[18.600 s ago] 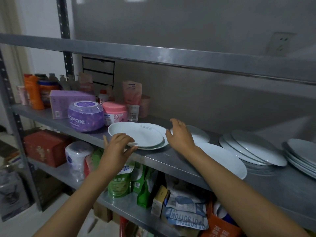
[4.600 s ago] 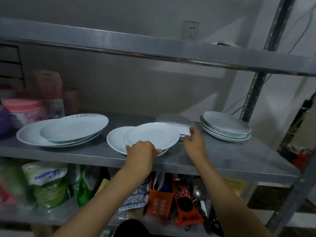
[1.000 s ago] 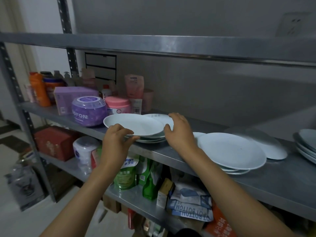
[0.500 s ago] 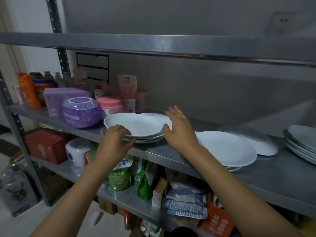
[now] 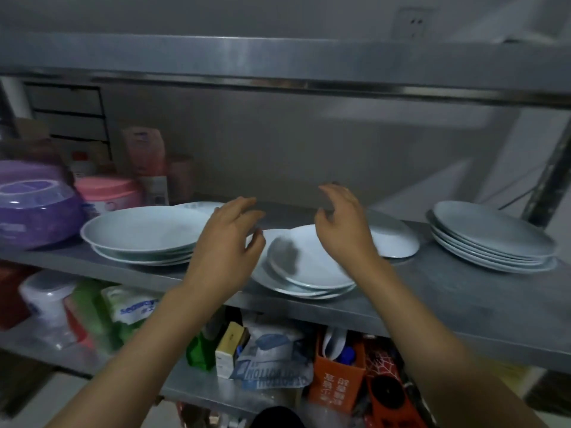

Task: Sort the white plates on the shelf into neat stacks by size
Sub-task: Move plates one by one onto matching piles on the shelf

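Note:
White plates stand in groups on the steel shelf [image 5: 457, 301]. A stack of large plates [image 5: 142, 234] sits at the left. In the middle lies a loose stack of smaller plates [image 5: 309, 270], and a single plate [image 5: 392, 239] lies behind it to the right. Another stack [image 5: 491, 242] stands at the far right. My left hand [image 5: 228, 242] hovers between the left and middle stacks, fingers loosely spread, holding nothing. My right hand [image 5: 343, 227] hangs above the middle stack with fingers relaxed, also holding nothing.
A purple tub [image 5: 34, 208], a pink-lidded jar [image 5: 108, 193] and bottles crowd the shelf's left end. An upper shelf [image 5: 278, 66] runs close overhead. The lower shelf holds bags, boxes and an orange container [image 5: 336, 381]. An upright post [image 5: 553, 168] stands at right.
Both hands have let go of the left stack of large plates and moved right, now hovering over the middle stack. The view has swung to the right.

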{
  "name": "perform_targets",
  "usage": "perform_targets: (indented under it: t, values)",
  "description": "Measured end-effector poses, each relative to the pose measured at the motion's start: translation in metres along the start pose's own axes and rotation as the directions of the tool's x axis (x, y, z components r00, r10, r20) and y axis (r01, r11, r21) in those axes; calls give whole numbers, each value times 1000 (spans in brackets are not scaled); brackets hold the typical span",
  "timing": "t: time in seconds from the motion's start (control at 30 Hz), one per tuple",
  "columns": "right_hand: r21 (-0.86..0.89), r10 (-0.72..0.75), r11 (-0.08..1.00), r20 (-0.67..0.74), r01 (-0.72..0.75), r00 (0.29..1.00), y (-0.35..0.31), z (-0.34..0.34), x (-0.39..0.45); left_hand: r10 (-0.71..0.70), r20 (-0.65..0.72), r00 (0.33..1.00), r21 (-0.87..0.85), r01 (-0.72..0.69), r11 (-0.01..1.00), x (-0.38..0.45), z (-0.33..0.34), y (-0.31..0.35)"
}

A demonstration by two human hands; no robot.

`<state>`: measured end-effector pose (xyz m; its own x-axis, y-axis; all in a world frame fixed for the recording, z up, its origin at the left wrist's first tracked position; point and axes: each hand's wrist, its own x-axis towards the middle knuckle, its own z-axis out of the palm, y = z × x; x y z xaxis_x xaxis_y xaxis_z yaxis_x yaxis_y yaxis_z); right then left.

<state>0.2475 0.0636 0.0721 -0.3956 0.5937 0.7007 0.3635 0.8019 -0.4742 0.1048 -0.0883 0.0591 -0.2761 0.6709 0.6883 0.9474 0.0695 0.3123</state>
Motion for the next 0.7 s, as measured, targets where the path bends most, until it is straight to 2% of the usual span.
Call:
perform_targets:
  t: [0.1, 0.2, 0.3, 0.37, 0.43, 0.53, 0.6, 0.7]
  values:
    - [15, 152, 988, -86, -152, 985, 39, -19, 8, 55, 38, 998, -103, -51, 993, 6, 23, 32]
    - [31, 322, 947, -128, -321, 938, 79, -30, 12, 101, 97, 990, -166, -84, 983, 9, 45, 61]
    - [-79, 411, 908, -24, -411, 911, 117, -29, 1, 152, 128, 980, -172, -129, 977, 17, 63, 82]
    - [-138, 430, 899, 104, -415, 897, 143, -21, -9, 154, 164, 974, -184, -123, 975, 21, 75, 90]
    - [-270, 445, 882, 208, -386, 871, 162, -18, -12, 140, 223, 965, -223, -90, 971, 24, 84, 97]
    - [-366, 543, 821, 263, -438, 797, 170, -20, -9, 176, 315, 933, -224, -108, 969, 27, 93, 103]
    - [-345, 540, 828, 273, -443, 796, 173, -17, -7, 179, 353, 918, -217, -106, 970, 30, 97, 103]
    - [-404, 452, 860, 322, -311, 832, 179, -18, -7, 131, 408, 904, -236, -35, 971, 32, 100, 98]
